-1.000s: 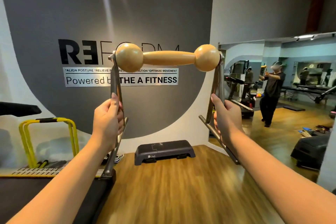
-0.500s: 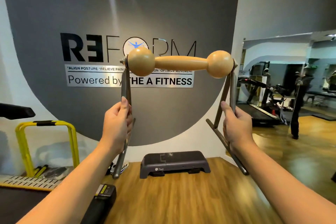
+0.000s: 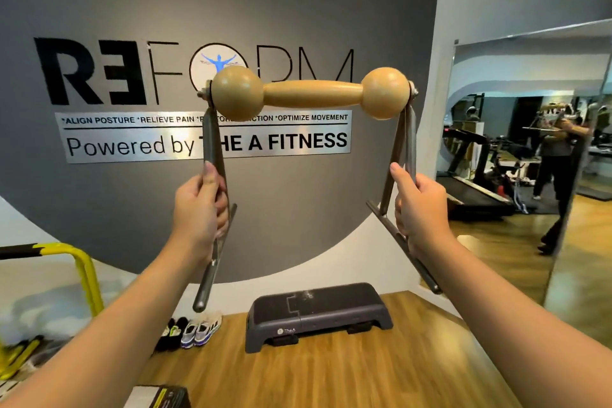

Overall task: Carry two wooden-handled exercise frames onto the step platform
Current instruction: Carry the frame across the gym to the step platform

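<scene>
**Head view: two hands hold one wooden-handled frame up in front of a gym wall**

Head camera looks along two bare forearms stretched forward. Between them hangs an exercise frame [image 3: 311,94]: a pale wooden handle with a round ball at each end and a slimmer grip between, set level at the top, with grey metal bars running down from each end.

The left hand [image 3: 198,209] is wrapped around the left metal bars, fingers [image 3: 221,205] curled tight round the bars and thumb lying straight up along them. Below the hand, the left bar runs on down to a rounded end.

The right hand [image 3: 420,209] grips the right metal bars the same way, closed round them with the thumb pointing up. A flat base bar slants away below the wrist.

The frame is held in the air, well above the floor and clear of everything else. Only one frame shows.

Lower down, against the wall, a dark grey step platform [image 3: 318,315] sits on the wooden floor [image 3: 331,374]. Its top is bare. Just to its left, pairs of shoes [image 3: 190,331] stand in a row. A yellow metal rail [image 3: 79,272] shows at the left edge.

The grey wall carries a sign [image 3: 205,136] reading "REFORM" and "Powered by THE A FITNESS". A mirror [image 3: 530,159] on the right reflects treadmills and a standing person.
</scene>
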Demonstrator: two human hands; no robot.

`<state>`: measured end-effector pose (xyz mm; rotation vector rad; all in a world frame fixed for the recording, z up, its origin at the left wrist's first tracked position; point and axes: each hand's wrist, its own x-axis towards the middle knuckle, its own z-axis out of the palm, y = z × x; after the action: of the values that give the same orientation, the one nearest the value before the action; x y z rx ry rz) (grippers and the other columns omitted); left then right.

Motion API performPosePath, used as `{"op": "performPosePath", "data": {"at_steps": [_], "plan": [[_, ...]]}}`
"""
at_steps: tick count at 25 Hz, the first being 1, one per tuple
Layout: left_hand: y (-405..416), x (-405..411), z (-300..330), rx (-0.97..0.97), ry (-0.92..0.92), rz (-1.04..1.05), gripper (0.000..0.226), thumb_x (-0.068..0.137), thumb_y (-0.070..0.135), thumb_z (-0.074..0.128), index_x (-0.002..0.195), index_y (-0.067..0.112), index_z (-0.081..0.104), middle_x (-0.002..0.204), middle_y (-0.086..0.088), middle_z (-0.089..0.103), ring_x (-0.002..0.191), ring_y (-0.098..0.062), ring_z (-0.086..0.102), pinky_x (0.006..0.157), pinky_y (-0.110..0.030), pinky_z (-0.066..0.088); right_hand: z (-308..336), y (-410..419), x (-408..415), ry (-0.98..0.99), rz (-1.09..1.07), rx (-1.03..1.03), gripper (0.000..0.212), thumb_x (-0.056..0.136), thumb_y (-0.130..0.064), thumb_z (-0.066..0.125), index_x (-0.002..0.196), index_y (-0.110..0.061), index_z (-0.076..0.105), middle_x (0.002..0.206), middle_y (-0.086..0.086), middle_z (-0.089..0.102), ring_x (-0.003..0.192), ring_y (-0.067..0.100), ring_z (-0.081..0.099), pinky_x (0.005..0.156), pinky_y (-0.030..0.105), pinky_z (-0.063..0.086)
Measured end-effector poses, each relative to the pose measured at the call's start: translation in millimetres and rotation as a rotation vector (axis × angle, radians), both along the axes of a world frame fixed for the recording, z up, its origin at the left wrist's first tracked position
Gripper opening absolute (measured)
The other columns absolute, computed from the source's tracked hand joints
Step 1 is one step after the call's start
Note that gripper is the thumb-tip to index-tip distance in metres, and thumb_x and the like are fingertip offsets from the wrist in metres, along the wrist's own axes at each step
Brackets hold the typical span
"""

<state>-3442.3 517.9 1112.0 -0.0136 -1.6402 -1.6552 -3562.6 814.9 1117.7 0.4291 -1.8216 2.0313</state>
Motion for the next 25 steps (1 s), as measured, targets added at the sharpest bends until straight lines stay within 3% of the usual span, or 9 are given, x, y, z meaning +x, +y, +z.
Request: {"op": "performPosePath", "data": {"at_steps": [5, 11, 14, 18, 21, 25], "plan": [[-20.3, -127.7, -12.4, 0.019, -0.008, 0.042, 0.049, 0.102, 0.064, 0.044, 0.080, 0.021, 0.054, 0.055, 0.001, 0.038, 0.039, -0.014, 0.028, 0.038, -0.023, 0.023, -11.9, -23.6, -145.9, -0.010, 0.077, 0.031, 0.045, 0.094, -0.050, 0.066, 0.076, -0.013, 0.049, 0.060, 0.005, 0.037, 0.051, 0.016, 0.035, 0.050, 0.031, 0.030], [-56.1, -263.6, -18.4, 0.054, -0.032, 0.118, 0.060, 0.082, 0.088, 0.051, 0.067, 0.030, 0.054, 0.052, 0.003, 0.038, 0.038, -0.014, 0.028, 0.037, -0.022, 0.025, -14.7, -66.1, -299.7, -0.033, 0.091, 0.049, 0.046, 0.084, -0.057, 0.068, 0.066, -0.026, 0.040, 0.060, 0.003, 0.033, 0.055, 0.021, 0.031, 0.052, 0.033, 0.027], [-83.9, -323.4, -36.2, 0.070, -0.051, 0.140, 0.062, 0.081, 0.089, 0.050, 0.066, 0.028, 0.052, 0.051, 0.002, 0.036, 0.038, -0.014, 0.028, 0.037, -0.022, 0.024, -34.2, -95.8, -365.9, -0.039, 0.078, 0.071, 0.046, 0.083, -0.060, 0.066, 0.062, -0.026, 0.043, 0.063, 0.009, 0.037, 0.060, 0.026, 0.036, 0.055, 0.036, 0.032], [-138.6, -408.6, -66.8, 0.073, -0.073, 0.142, 0.061, 0.084, 0.086, 0.052, 0.066, 0.028, 0.050, 0.051, 0.002, 0.037, 0.038, -0.015, 0.028, 0.038, -0.022, 0.024, -68.6, -149.0, -451.9, -0.074, 0.087, 0.097, 0.047, 0.084, -0.057, 0.067, 0.051, -0.030, 0.046, 0.055, 0.001, 0.038, 0.054, 0.022, 0.037, 0.053, 0.034, 0.034], [-181.1, -470.9, -92.6, 0.039, -0.110, 0.155, 0.058, 0.086, 0.080, 0.059, 0.064, 0.028, 0.050, 0.049, 0.002, 0.039, 0.035, -0.014, 0.032, 0.037, -0.023, 0.028, -91.1, -188.0, -511.1, -0.108, 0.079, 0.098, 0.048, 0.085, -0.049, 0.069, 0.051, -0.027, 0.042, 0.051, -0.003, 0.037, 0.051, 0.020, 0.036, 0.053, 0.033, 0.032], [-231.1, -550.3, -130.0, 0.088, -0.157, 0.087, 0.055, 0.086, 0.073, 0.067, 0.060, 0.027, 0.049, 0.047, 0.001, 0.035, 0.035, -0.016, 0.030, 0.039, -0.023, 0.028, -121.0, -232.3, -582.9, -0.119, 0.025, 0.134, 0.047, 0.083, -0.054, 0.068, 0.053, -0.025, 0.044, 0.052, 0.000, 0.039, 0.054, 0.021, 0.039, 0.054, 0.039, 0.033]]}}
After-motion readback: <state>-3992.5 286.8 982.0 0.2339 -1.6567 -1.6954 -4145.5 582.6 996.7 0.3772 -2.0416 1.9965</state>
